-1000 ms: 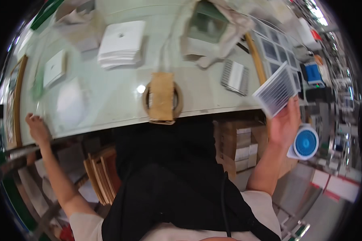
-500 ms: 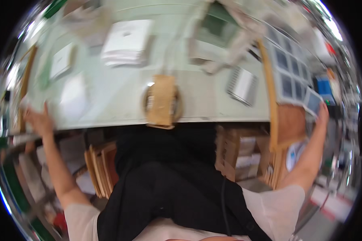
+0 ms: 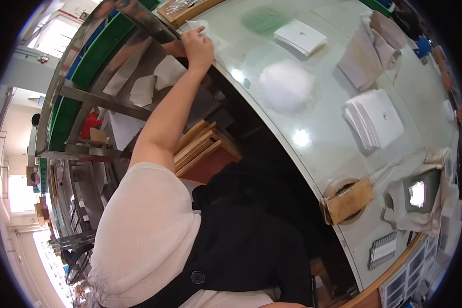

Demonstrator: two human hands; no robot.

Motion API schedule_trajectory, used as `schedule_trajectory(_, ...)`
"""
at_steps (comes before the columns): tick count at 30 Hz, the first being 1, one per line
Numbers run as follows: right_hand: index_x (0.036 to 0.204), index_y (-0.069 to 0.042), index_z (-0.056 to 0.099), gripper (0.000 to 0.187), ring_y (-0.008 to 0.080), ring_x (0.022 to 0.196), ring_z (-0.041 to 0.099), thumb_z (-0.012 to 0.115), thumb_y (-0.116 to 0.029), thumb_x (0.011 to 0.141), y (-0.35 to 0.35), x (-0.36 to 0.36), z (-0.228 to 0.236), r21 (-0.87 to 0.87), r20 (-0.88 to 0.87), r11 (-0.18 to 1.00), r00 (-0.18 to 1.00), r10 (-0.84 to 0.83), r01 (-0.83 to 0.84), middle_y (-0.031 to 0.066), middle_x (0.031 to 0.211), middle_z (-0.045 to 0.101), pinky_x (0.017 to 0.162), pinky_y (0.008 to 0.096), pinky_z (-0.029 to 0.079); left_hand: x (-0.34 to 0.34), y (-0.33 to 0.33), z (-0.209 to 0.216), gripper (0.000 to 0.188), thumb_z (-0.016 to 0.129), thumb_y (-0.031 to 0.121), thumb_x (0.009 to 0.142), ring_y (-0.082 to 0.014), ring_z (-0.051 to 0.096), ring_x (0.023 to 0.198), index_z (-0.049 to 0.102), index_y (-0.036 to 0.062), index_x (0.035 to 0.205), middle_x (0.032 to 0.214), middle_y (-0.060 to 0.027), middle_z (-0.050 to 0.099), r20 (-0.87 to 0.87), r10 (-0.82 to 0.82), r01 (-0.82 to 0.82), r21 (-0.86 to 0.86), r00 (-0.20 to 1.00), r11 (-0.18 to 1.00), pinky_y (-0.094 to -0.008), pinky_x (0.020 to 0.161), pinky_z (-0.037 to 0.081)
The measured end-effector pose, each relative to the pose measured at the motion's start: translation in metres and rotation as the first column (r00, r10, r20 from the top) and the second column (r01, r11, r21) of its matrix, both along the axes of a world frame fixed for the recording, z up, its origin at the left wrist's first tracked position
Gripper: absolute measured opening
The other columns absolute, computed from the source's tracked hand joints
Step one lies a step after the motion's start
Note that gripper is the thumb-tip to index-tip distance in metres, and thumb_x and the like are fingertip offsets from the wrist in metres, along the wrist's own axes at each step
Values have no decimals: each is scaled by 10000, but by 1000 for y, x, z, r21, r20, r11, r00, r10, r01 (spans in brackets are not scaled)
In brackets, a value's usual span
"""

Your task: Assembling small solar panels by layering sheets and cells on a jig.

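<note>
At the table's far-left corner, my left hand [image 3: 199, 50] has its fingers curled on a thin white sheet [image 3: 196, 25], beside a wooden-framed tray [image 3: 182, 14]. The sheet is partly hidden by the fingers. My right hand is out of view. On the pale table [image 3: 236, 46], a white fluffy-looking pile [image 3: 286, 86] and a stack of white cards [image 3: 300, 37] lie to the right of my left hand. Crumpled green translucent film [image 3: 266, 19] is behind them.
Another white card stack [image 3: 377, 119] and grey cloth [image 3: 367, 51] lie farther right. A wooden block [image 3: 349, 200] sits over a round object at the near edge. A spiral-bound pad [image 3: 382, 250] is at lower right. Below the table, a metal rack [image 3: 105, 102] and wooden boards [image 3: 203, 149] stand.
The view has swung to the left. My right hand, earlier at a greyish sheet over the right-hand tray, has left the picture. My left hand stays by the table's left end.
</note>
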State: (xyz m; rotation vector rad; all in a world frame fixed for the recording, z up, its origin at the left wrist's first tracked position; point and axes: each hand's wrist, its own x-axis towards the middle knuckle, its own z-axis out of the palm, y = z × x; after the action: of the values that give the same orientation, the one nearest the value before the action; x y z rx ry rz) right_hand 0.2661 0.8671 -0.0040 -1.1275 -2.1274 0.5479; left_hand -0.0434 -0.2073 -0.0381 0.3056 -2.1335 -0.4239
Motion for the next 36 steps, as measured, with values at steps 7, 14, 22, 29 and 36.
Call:
schedule_trajectory(7,1039,-93,704,251,297,833,636,540,-264,953,-193,13,62,383,-2,898,972,-235,218,159,953,669,683,354,498,30,26,30,338,567,31,810,-315,475,1051,560,-6,1145,1067,-188,496,-108,-38,23,-138,993,990,-358,911,406)
schedule_trajectory(14,1040,-5,645,305,279,791,603,540,-279,954,-397,-15,85,540,185,737,912,367,-407,156,952,636,727,391,481,129,96,0,194,511,-67,742,-282,554,754,572,41,891,834,-105,533,112,-652,609,268,750,747,-340,687,467)
schedule_trajectory(22,963,25,636,294,279,784,590,531,-250,964,-525,-54,96,585,467,273,593,656,-763,155,921,623,672,386,486,153,89,-217,225,549,92,793,-366,612,921,650,36,986,969,-198,634,645,-710,404,591,283,698,-427,792,495)
schedule_trajectory(29,985,19,653,277,255,749,614,525,-225,966,-536,-47,91,537,267,450,649,712,-714,153,889,627,671,345,518,59,128,-275,378,610,184,771,-338,621,1002,636,50,1123,1074,-197,645,826,-546,348,475,139,808,-414,848,496)
schedule_trajectory(36,940,21,654,272,312,766,585,558,-233,952,-555,-45,92,480,262,487,649,714,-730,173,845,616,705,383,488,26,141,-246,453,644,286,815,-377,598,1023,572,65,1204,1081,-217,634,498,-729,384,628,470,677,-437,896,475)
